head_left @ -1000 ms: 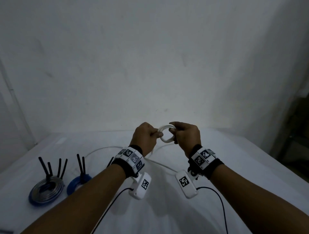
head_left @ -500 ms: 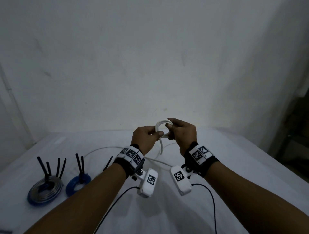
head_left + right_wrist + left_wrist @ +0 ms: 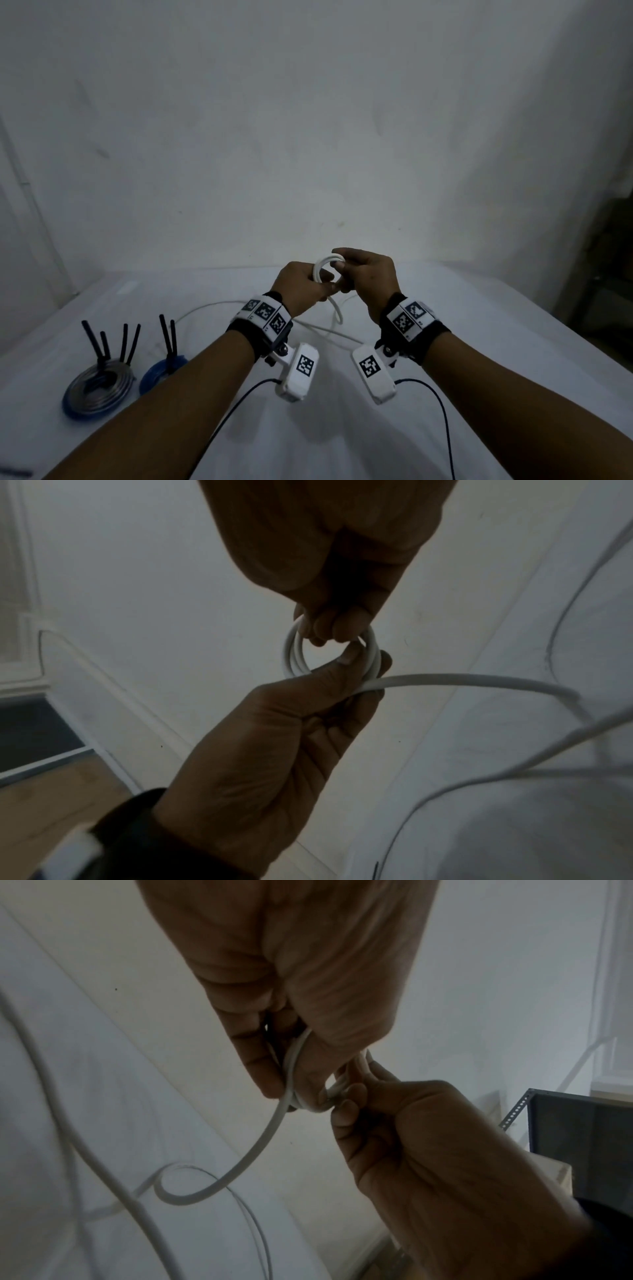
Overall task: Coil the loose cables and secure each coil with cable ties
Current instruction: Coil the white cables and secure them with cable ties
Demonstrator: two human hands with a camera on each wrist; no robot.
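A: Both my forearms reach forward, bare, wrists banded, hands meeting at centre above the table.

B: Left hand (image 3: 301,286)?

A: Fingers curled, thumb clamped over the white cable coil (image 3: 323,270) at its lower left.

B: Right hand (image 3: 370,274)?

A: Knuckles up, fingertips (image 3: 329,627) hooked through the coil's top, pinching it. The hands are touching.

white cable (image 3: 322,270): smooth plastic sheath with a faint sheen, pinched in my left hand (image 3: 301,286) and my right hand (image 3: 368,275)
table cover (image 3: 479,342): matt white cloth, softly creased
wall (image 3: 308,137): matt, slightly scuffed paint
grey coil (image 3: 97,387): glossy, metallic-looking jacket
cable ties (image 3: 113,342): matt black plastic
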